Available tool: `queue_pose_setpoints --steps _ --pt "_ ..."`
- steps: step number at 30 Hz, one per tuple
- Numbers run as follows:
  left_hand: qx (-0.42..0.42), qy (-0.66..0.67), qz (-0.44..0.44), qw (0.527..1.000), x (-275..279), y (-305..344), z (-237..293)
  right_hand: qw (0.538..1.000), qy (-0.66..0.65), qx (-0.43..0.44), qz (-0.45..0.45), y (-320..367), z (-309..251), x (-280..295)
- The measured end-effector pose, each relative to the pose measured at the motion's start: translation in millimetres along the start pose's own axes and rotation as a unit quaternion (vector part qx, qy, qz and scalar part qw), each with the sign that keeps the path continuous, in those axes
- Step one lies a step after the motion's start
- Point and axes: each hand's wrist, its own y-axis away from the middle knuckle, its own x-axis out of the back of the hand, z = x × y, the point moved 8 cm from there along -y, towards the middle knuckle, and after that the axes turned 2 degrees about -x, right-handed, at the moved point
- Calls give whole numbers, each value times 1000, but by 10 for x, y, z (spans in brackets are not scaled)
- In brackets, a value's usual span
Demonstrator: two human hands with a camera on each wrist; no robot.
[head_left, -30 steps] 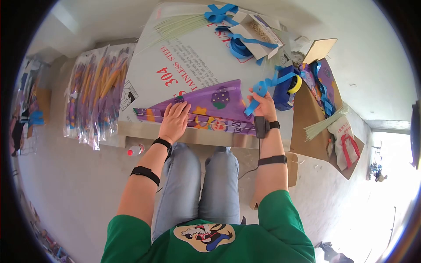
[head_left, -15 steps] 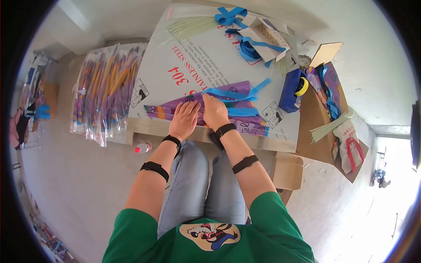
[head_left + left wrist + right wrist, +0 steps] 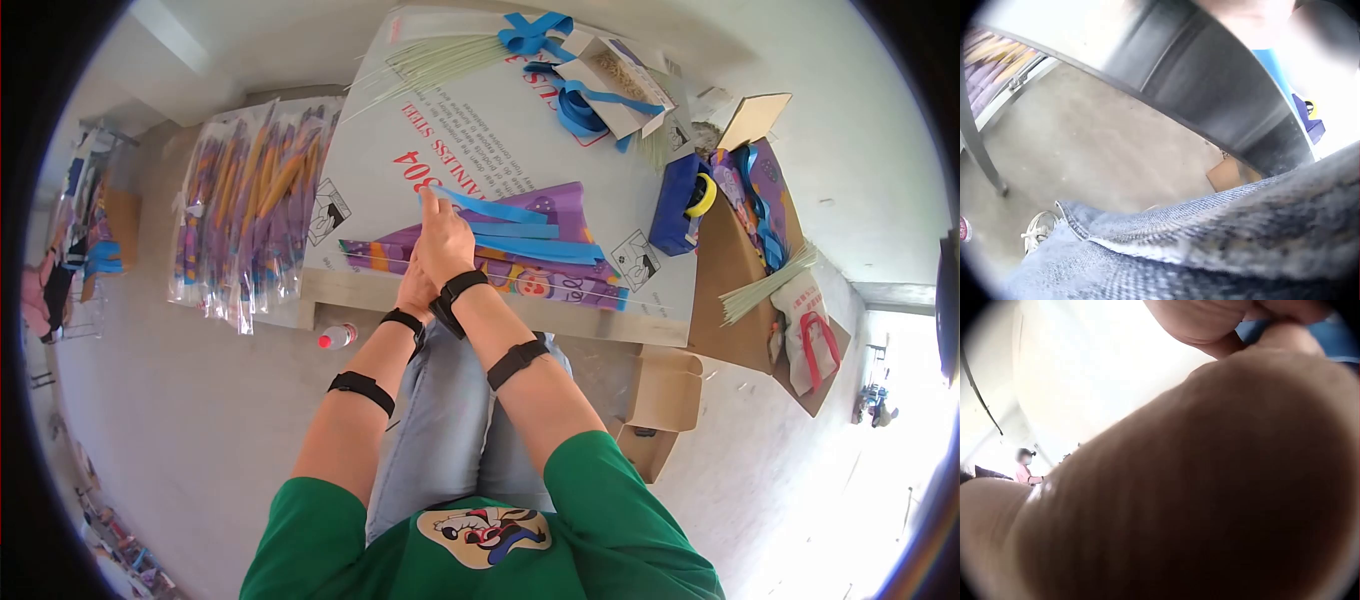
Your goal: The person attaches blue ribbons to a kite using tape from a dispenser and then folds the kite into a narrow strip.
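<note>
A purple printed cloth (image 3: 560,210), folded to a long triangle with a pale line along it, lies along the near side of the tabletop. Strips of blue ribbon (image 3: 520,229) run across the cloth. My right hand (image 3: 443,240) pinches the ribbon near its left bend, over the cloth's narrow part. My left hand (image 3: 415,292) is tucked close beneath the right one at the near edge, its fingers mostly hidden. The left wrist view catches only the table's metal edge (image 3: 1204,81) and the jeans, and the right wrist view is largely filled by skin, with blue ribbon (image 3: 1329,337) at the top right.
A blue tape dispenser (image 3: 672,205) stands at the table's right side. Farther back are a white box (image 3: 625,75), loose blue ribbon (image 3: 578,108) and thin pale rods (image 3: 440,62). Bagged purple and orange goods (image 3: 255,195) lie left; an open carton (image 3: 745,310) stands right.
My right hand has carried the ribbon from the cloth's wide right end leftward across it. The left hand, spread flat on the cloth before, has shifted nearer the edge under the right hand.
</note>
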Motion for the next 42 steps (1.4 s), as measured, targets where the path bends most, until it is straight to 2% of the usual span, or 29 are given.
queue_pose_setpoints --steps 1,2,3,4,5,6,8,12,13,14,15,16,17,18,20,21,23,24,26,28,29,30,33,35,36,38,39,41,42 --pt "76 252 12 965 -214 69 -273 1000 10 4 1 -17 -35 6" --pt "147 485 24 862 -383 129 -449 1000 19 7 2 -32 -61 7" --pt "147 483 22 863 -249 92 -340 1000 17 7 3 -45 -72 7" --pt "127 322 -36 937 -23 2 -68 1000 18 6 -10 -61 -81 -14" --pt "103 150 -93 979 81 -41 87 1000 19 5 -22 -68 -90 -36" --pt "103 148 -94 979 -42 -17 -27 1000 18 5 -22 -71 -97 -44" --pt "113 369 -82 919 -433 55 -322 999 18 -1 -29 -74 -98 -82" --pt "46 264 -58 962 -293 37 -169 999 15 -6 -35 -52 -130 -101" --pt "116 447 -34 886 -306 45 -223 999 13 -7 -40 -50 -136 -111" --pt "182 610 -9 771 -340 74 -261 999 12 -7 -46 -45 -140 -120" --pt "183 610 -9 771 -290 83 -234 999 11 -7 -46 -42 -133 -131" --pt "174 395 -44 901 -210 95 -227 999 5 -3 -43 -40 -133 -131" --pt "153 155 -76 973 -129 88 -204 999 -1 2 -39 -38 -133 -128" --pt "152 155 -77 973 -104 76 -190 999 -1 1 -38 -20 -140 -110" --pt "72 80 -19 994 59 0 -59 988 -126 23 90 36 -171 134" --pt "32 42 10 999 130 -23 18 988 -126 22 90 33 -162 160" --pt "-48 -31 69 996 223 -40 182 919 -377 -97 68 38 84 204" --pt "-48 -29 68 996 165 -46 127 919 -375 -99 68 39 141 237" --pt "-85 -171 18 981 -65 -76 20 802 -561 -109 174 66 381 424" --pt "-73 -145 39 986 123 -126 229 828 -484 -159 235 174 667 753" --pt "-62 -118 60 989 227 -145 313 754 -592 -135 251 249 761 877" --pt "-59 -113 65 990 245 -147 329 721 -633 -107 260 302 929 969" --pt "-66 -115 64 989 231 -142 328 724 -610 -140 290 508 1458 1107" --pt "-63 -116 57 990 224 -137 329 706 -599 -228 303 705 1742 1078" --pt "-59 -119 49 990 220 -139 326 706 -598 -228 304 750 1834 1055" --pt "-56 -113 50 991 238 -150 338 741 -529 -273 311 866 2046 972" --pt "-52 -108 50 991 235 -152 332 741 -529 -274 311 889 2094 933" --pt "-57 -110 53 991 228 -143 327 801 -440 -275 299 906 2158 902" --pt "-61 -112 56 990 230 -143 326 800 -441 -276 299 903 2160 882"
